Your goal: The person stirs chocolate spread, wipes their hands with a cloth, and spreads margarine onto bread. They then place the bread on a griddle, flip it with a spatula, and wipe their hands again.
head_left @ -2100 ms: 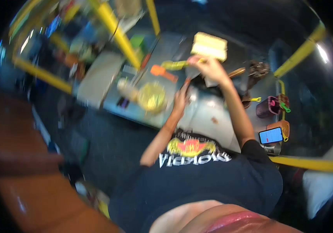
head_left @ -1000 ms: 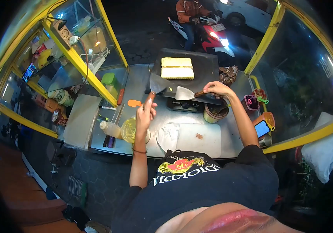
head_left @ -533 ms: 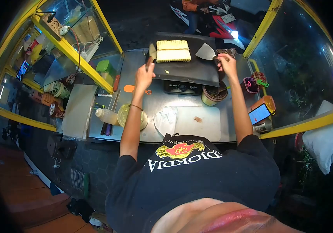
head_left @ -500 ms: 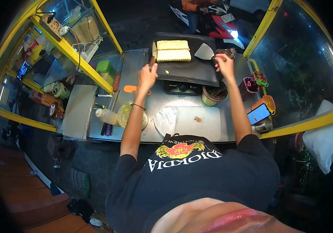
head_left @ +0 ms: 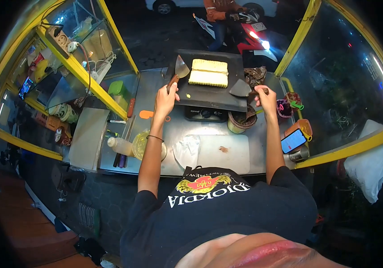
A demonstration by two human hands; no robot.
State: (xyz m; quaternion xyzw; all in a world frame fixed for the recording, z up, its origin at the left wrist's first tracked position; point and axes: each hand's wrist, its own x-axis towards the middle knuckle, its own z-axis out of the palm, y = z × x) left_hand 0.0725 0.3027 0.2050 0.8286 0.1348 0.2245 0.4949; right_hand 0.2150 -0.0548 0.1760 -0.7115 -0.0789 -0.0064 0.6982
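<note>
Two pale yellow slabs of bread [head_left: 209, 73] lie side by side on a dark flat griddle [head_left: 200, 98]. My left hand [head_left: 166, 97] is closed round the wooden handle of a spatula [head_left: 181, 67], whose metal blade points up, just left of the bread and apart from it. In my right hand [head_left: 265, 99] is the dark handle of a second, wide-bladed spatula [head_left: 240, 88]; its blade is low over the griddle, near the bread's lower right corner. A small yellow crumb [head_left: 188, 96] sits on the griddle's near left part.
A Rinnai stove [head_left: 205, 114] stands under the griddle. Nearer me are a white cutting board [head_left: 231, 154], a squeeze bottle [head_left: 120, 146] and a yellowish tub [head_left: 143, 145]. A bucket [head_left: 241, 123] and phone [head_left: 294, 141] are at right. Yellow posts frame the stall; a person sits on a motorcycle [head_left: 254, 40] beyond.
The left spatula has come away from the bread's left side, its blade now raised. My right hand has drawn nearer me, its blade moving lower. The bread sits further right on the griddle.
</note>
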